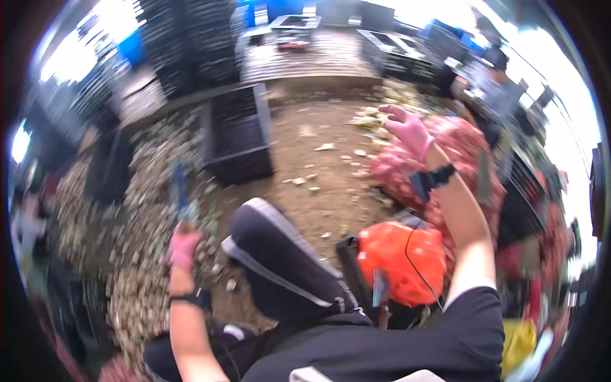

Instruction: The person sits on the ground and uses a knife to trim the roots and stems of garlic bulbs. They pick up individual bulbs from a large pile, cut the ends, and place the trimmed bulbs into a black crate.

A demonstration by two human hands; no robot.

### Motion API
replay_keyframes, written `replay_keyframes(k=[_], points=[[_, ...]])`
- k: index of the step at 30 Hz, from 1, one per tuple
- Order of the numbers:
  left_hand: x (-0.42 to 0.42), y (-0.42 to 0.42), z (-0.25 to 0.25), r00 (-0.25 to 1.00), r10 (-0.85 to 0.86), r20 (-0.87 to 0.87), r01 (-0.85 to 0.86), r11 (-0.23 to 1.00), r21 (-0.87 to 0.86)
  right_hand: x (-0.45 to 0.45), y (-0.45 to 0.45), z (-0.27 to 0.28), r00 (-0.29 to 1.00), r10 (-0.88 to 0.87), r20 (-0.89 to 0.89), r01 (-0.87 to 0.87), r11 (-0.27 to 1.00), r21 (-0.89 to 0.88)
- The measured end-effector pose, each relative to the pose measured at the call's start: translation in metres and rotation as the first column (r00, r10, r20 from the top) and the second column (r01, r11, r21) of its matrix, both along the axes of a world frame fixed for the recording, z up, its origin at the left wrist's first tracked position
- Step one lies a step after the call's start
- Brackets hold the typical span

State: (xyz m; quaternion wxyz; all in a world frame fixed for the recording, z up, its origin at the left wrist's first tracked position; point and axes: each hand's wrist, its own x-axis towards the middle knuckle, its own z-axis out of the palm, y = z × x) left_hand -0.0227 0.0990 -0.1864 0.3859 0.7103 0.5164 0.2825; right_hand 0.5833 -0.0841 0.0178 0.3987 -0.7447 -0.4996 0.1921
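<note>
My left hand point(184, 246), in a pink glove, grips a long blue-bladed tool point(180, 186), which points away from me. Motion blur hides its exact kind. Below and beside it spreads a heap of small pale produce point(143, 286) on the ground. My right hand point(408, 131), also pink-gloved, is stretched forward with fingers apart and nothing visible in them. It is over the far left edge of a full red mesh sack point(458, 138); whether it touches the sack I cannot tell. Pale green-white vegetable pieces point(367, 117) lie by its fingertips.
A black plastic crate point(243, 164) stands ahead on the dirt floor point(305, 129). Beside my right side sits a bulging orange bag point(401, 262). Stacked dark crates point(167, 47) rise at the back left. A person point(499, 95) is behind the sack, another point(28, 224) far left.
</note>
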Motion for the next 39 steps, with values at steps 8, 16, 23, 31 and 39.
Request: replay_keyframes(k=[8, 16, 23, 31, 39], points=[[0.019, -0.029, 0.166, 0.914, 0.004, 0.406, 0.057, 0.989, -0.137, -0.324, 0.172, 0.023, 0.366, 0.806, -0.466, -0.926, 0.364, -0.098], [-0.017, -0.010, 0.136, 0.990, 0.100, 0.104, -0.096, 0.995, -0.041, -0.452, 0.228, -0.046, 0.135, 0.834, -0.536, -0.961, 0.242, 0.135], [-0.104, 0.036, 0.033, 0.935, -0.247, 0.252, 0.352, 0.715, -0.604, -0.417, 0.277, -0.087, 0.386, 0.479, -0.788, -0.874, 0.462, -0.147], [-0.094, 0.071, -0.135, 0.577, -0.436, -0.691, 0.142, 0.886, -0.441, -0.386, 0.318, -0.202, 0.469, 0.142, -0.872, -0.799, 0.489, -0.350], [-0.057, 0.074, -0.206, 0.594, -0.478, -0.646, 0.137, 0.852, -0.505, -0.372, 0.298, -0.275, -0.115, -0.281, -0.953, -0.917, 0.400, -0.007]])
